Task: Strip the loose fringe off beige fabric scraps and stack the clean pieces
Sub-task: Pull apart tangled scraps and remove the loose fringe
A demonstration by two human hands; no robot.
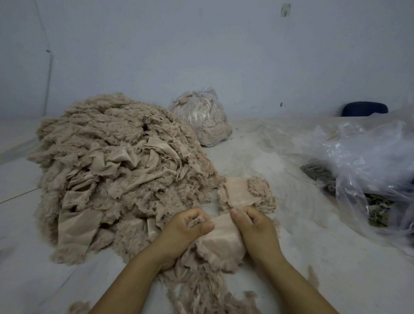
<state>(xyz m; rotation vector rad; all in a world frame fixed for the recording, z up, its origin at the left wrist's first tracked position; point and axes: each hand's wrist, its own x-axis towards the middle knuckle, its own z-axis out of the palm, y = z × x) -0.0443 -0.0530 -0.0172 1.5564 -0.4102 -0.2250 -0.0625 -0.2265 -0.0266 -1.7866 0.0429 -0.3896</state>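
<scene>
A beige fabric scrap (222,242) with a frayed lower edge is stretched between both hands low in the middle of the view. My left hand (184,230) grips its left edge with a tuft of fringe bunched in the fist. My right hand (255,227) pinches the scrap's upper right edge. Just beyond the hands lies a small stack of beige pieces (245,193) with a fluffy tuft on top. Loose pulled fringe (207,300) is heaped on the floor under my forearms. A big heap of fringed beige scraps (113,170) rises at the left.
A tied clear bag full of beige fluff (201,117) stands at the back by the pale wall. Crumpled clear plastic bags (375,162) with dark scraps lie at the right, and a dark blue object (364,109) sits behind them. The floor is pale tile dusted with lint.
</scene>
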